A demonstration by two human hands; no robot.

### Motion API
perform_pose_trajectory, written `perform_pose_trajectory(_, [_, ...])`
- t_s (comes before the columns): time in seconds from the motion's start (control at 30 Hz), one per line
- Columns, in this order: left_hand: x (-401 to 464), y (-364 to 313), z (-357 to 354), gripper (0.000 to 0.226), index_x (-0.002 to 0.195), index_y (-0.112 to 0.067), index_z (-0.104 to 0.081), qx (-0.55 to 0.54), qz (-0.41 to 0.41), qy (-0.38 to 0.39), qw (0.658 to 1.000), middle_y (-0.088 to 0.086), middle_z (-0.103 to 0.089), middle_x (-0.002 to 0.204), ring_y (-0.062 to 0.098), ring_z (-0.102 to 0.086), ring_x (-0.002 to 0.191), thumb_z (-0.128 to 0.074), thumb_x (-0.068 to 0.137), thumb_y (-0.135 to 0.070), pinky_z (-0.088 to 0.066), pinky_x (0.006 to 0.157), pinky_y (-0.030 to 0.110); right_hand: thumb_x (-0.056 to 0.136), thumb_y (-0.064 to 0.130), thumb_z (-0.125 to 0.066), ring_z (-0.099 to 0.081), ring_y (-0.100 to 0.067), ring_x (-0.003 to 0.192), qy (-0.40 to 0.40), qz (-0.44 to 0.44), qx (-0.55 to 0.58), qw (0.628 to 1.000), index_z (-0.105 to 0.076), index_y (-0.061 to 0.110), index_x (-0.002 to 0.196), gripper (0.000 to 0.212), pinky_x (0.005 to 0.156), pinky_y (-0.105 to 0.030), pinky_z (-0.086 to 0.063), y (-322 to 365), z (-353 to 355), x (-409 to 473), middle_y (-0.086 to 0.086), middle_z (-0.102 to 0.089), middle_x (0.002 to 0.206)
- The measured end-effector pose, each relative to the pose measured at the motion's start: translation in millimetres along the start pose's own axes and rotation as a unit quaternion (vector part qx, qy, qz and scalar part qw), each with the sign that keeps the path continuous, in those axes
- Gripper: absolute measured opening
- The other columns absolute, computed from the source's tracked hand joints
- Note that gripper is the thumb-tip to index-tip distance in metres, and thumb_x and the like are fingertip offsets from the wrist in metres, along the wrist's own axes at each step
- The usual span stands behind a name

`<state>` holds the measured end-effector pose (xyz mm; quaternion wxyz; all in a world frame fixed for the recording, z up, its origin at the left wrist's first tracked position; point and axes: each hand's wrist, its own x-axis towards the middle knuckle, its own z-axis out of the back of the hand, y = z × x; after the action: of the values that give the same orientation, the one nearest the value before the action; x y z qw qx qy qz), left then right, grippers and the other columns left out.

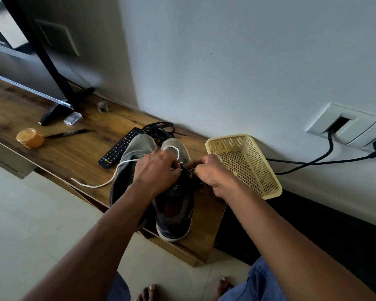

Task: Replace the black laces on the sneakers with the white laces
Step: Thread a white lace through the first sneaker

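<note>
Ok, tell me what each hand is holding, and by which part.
Both the left hand and right hand pinch the white lace at the right sneaker's eyelets; the exact spots are hidden.

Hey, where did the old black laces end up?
In the head view, the black laces lie in a loose tangle on the wooden shelf, against the wall just beyond the toes of the sneakers, between the remote control and the yellow basket.

shelf (78, 155): matt wood | basket (267, 181): perforated plastic | sneakers (174, 222): cloth
</note>
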<state>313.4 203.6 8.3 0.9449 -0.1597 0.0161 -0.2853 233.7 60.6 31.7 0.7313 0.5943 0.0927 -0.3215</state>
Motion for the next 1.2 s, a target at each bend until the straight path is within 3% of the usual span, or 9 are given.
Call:
perform_pose_trajectory(0.13, [1,-1,1,0.010,0.094,-0.037,-0.079,-0.011,0.005,-0.006,1.000,-0.010,-0.075,0.090,0.016,-0.069,0.081,-0.072,0.088,-0.042,-0.045,0.063,0.029,0.091,-0.011,-0.049,-0.071,-0.024,0.080,0.001,0.000,-0.006,1.000,-0.078,0.020,0.083,0.044,0.067,-0.033,-0.060,0,1,1,-0.014,-0.076,0.087])
perform_pose_trajectory(0.47, [3,-4,0,0.009,0.090,-0.032,-0.078,0.009,-0.004,-0.015,1.000,-0.006,-0.074,0.088,0.019,-0.069,0.081,-0.075,0.084,-0.037,-0.053,0.067,0.032,0.087,-0.009,-0.055,-0.073,-0.024,0.083,-0.004,0.014,-0.017,1.000,-0.078,0.021,0.084,0.038,0.063,-0.030,-0.058,-2,0,1,-0.011,-0.076,0.087])
perform_pose_trajectory(0.63, [4,-2,-2,0.009,0.093,-0.032,-0.078,-0.007,-0.013,-0.009,1.000,-0.005,-0.075,0.091,0.019,-0.070,0.084,-0.074,0.086,-0.037,-0.055,0.069,0.035,0.085,-0.004,-0.062,-0.075,-0.022,0.085,-0.012,0.038,-0.038,0.998,-0.082,0.019,0.090,0.030,0.076,-0.036,-0.065,-4,0,4,-0.007,-0.078,0.086])
perform_pose_trajectory(0.77, [2,-1,1,0.008,0.092,-0.034,-0.081,-0.064,0.004,-0.016,0.998,-0.009,-0.078,0.091,0.015,-0.071,0.088,-0.079,0.084,-0.030,-0.054,0.074,0.033,0.086,-0.001,-0.066,-0.076,-0.020,0.085,0.001,0.057,-0.059,0.997,-0.081,0.022,0.086,0.027,0.079,-0.034,-0.064,-3,1,3,-0.004,-0.078,0.084])
perform_pose_trajectory(0.83, [2,-6,3,0.010,0.088,-0.035,-0.081,-0.101,0.023,-0.028,0.994,-0.011,-0.077,0.089,0.013,-0.071,0.087,-0.080,0.083,-0.027,-0.056,0.077,0.033,0.087,0.000,-0.067,-0.075,-0.020,0.087,0.008,0.066,-0.068,0.996,-0.081,0.022,0.087,0.027,0.078,-0.033,-0.063,-4,-1,3,-0.004,-0.078,0.085])
perform_pose_trajectory(0.93, [3,-11,3,0.008,0.084,-0.038,-0.078,-0.110,0.038,-0.030,0.993,-0.011,-0.075,0.084,0.012,-0.070,0.085,-0.081,0.082,-0.031,-0.050,0.070,0.029,0.087,0.001,-0.067,-0.076,-0.022,0.086,0.008,0.060,-0.053,0.997,-0.083,0.020,0.095,0.026,0.076,-0.034,-0.062,-7,-3,5,-0.006,-0.079,0.086])
perform_pose_trajectory(1.13, [3,-3,5,0.014,0.080,-0.035,-0.076,-0.152,0.065,-0.004,0.986,-0.016,-0.070,0.070,0.002,-0.067,0.077,-0.080,0.075,-0.023,-0.049,0.069,0.025,0.088,-0.001,-0.067,-0.071,-0.020,0.078,0.006,0.041,-0.013,0.999,-0.079,0.024,0.078,0.030,0.067,-0.030,-0.058,-7,-1,7,-0.006,-0.075,0.079])
perform_pose_trajectory(1.2, [2,-1,4,0.016,0.080,-0.032,-0.075,-0.156,0.061,0.006,0.986,-0.016,-0.070,0.068,0.002,-0.067,0.075,-0.078,0.073,-0.019,-0.049,0.068,0.025,0.087,-0.001,-0.067,-0.069,-0.020,0.076,0.008,0.033,-0.014,0.999,-0.080,0.020,0.083,0.025,0.064,-0.028,-0.054,-7,-2,7,-0.008,-0.075,0.081])
